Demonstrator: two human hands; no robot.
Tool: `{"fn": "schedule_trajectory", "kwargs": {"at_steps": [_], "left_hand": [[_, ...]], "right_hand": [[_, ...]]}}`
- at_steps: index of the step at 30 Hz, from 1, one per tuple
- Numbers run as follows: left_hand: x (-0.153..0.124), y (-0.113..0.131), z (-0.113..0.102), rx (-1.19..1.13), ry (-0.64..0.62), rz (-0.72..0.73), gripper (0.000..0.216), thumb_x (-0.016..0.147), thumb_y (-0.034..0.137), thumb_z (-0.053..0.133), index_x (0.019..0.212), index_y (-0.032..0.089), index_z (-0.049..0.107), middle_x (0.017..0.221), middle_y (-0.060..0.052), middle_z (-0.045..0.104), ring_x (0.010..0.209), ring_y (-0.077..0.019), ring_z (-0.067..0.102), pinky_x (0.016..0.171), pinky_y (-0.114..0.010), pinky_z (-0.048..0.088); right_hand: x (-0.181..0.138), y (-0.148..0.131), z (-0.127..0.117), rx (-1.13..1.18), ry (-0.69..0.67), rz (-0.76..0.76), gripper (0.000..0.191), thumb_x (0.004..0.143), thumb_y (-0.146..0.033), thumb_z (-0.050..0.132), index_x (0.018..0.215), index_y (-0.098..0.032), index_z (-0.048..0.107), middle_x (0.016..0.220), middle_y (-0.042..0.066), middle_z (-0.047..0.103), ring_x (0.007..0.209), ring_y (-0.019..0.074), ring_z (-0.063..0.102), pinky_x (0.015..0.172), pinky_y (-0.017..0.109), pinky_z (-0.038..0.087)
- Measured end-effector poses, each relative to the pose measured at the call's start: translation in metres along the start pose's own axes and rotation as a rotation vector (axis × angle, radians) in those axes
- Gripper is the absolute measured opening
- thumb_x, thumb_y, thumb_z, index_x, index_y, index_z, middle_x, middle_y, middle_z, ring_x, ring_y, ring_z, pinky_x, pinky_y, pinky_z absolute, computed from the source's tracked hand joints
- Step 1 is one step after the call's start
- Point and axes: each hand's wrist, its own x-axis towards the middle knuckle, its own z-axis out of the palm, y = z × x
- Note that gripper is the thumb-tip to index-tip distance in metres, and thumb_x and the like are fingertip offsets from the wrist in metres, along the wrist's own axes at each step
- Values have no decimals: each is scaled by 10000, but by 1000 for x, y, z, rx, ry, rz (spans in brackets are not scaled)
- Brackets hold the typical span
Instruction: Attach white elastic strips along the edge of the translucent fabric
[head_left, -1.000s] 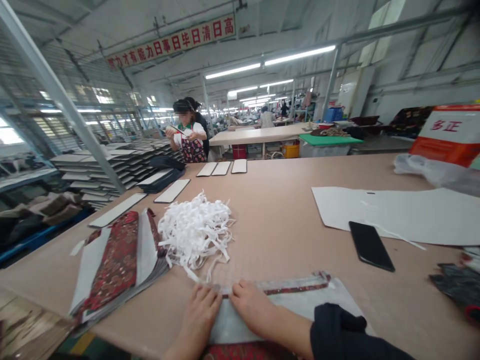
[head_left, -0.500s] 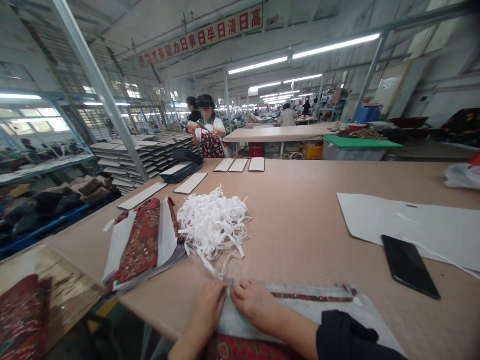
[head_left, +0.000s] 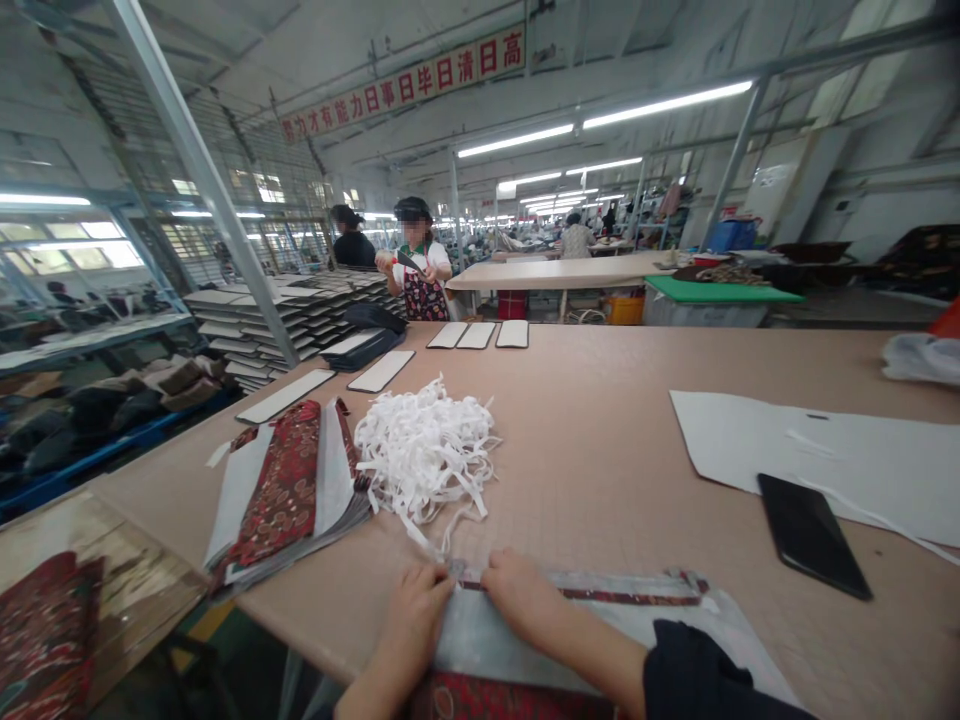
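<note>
Both my hands rest on a grey fabric piece [head_left: 600, 625] with a red patterned border, lying at the near edge of the tan table [head_left: 600, 450]. My left hand [head_left: 416, 610] presses its left end, fingers curled on the cloth. My right hand [head_left: 521, 592], in a dark sleeve, pinches the red top edge just beside it. A heap of white strips [head_left: 424, 450] lies right behind my hands. A stack of red patterned and grey pieces [head_left: 289, 490] sits to the left of the heap.
A black phone [head_left: 814, 548] lies on a white sheet [head_left: 840, 455] at right. Flat white panels [head_left: 480, 335] line the far edge, with stacked boards [head_left: 255, 320] beyond. Two people stand at the far left corner; one in an apron [head_left: 420, 262] holds something.
My right hand has slid a little right along the red edge, away from my left hand. The view swung left earlier; a person at the far corner has stepped further left.
</note>
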Motion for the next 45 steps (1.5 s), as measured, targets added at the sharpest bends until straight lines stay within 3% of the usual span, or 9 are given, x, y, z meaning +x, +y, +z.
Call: {"fn": "schedule_trajectory", "kwargs": {"at_steps": [4, 7, 13, 15, 20, 25, 30, 39, 45], "left_hand": [[-3, -9, 10, -198, 160, -128, 259, 786, 175, 441, 999, 187, 587, 967, -88, 587, 908, -199, 550, 798, -345, 467], [-4, -10, 9, -285, 196, -254, 285, 759, 291, 522, 1012, 173, 581, 1012, -105, 581, 949, -228, 545, 838, -391, 455], [5, 4, -3, -517, 96, -363, 211, 762, 324, 470, 708, 166, 598, 795, -58, 608, 800, -207, 566, 751, -339, 449], [9, 4, 0, -570, 34, -438, 231, 760, 330, 450, 722, 157, 597, 729, -46, 608, 731, -204, 565, 695, -323, 445], [11, 4, 12, -425, 36, -562, 307, 721, 288, 499, 983, 135, 546, 728, -34, 593, 687, -200, 556, 649, -316, 440], [7, 18, 4, -30, 142, -359, 178, 740, 176, 503, 908, 163, 559, 895, -72, 573, 863, -227, 531, 754, -362, 412], [6, 28, -3, 251, 0, -185, 162, 781, 104, 481, 807, 203, 606, 826, -38, 581, 786, -212, 527, 709, -354, 413], [4, 28, 3, 390, -84, -46, 336, 755, 4, 444, 1043, 139, 552, 896, -70, 591, 794, -218, 541, 704, -347, 465], [7, 30, -2, 330, -131, -97, 344, 782, 42, 452, 1084, 182, 539, 930, -67, 584, 808, -212, 538, 707, -341, 464]], "right_hand": [[16, 0, -18, 136, -75, 138, 161, 650, -113, 525, 779, -140, 618, 832, 107, 631, 760, 221, 565, 608, 291, 410], [15, 2, -24, 232, -115, 105, 126, 614, -120, 516, 694, -149, 609, 792, 84, 632, 719, 203, 562, 596, 277, 404], [14, 10, -15, 721, -65, -22, 242, 653, -102, 461, 875, -173, 527, 802, 22, 618, 714, 132, 558, 632, 222, 418], [20, 9, -9, 830, -7, -47, 281, 691, -77, 411, 944, -176, 483, 825, 22, 611, 728, 119, 563, 650, 215, 422], [38, 7, 7, 635, 82, -130, 253, 663, -35, 405, 837, -169, 530, 795, 21, 586, 719, 129, 516, 659, 233, 403], [50, 12, 17, 506, 68, -203, 193, 681, -54, 452, 774, -158, 585, 789, 26, 590, 780, 149, 509, 748, 267, 402], [59, 14, 17, 472, 67, -232, 145, 707, -86, 480, 740, -152, 604, 797, 32, 585, 799, 149, 511, 743, 247, 409], [69, 12, 15, 346, -52, -283, 140, 717, -115, 487, 775, -148, 610, 858, 57, 588, 831, 163, 513, 750, 255, 403], [70, 12, 10, 354, -53, -213, 164, 671, -121, 521, 814, -139, 600, 852, 59, 596, 808, 164, 520, 710, 247, 402]]}}
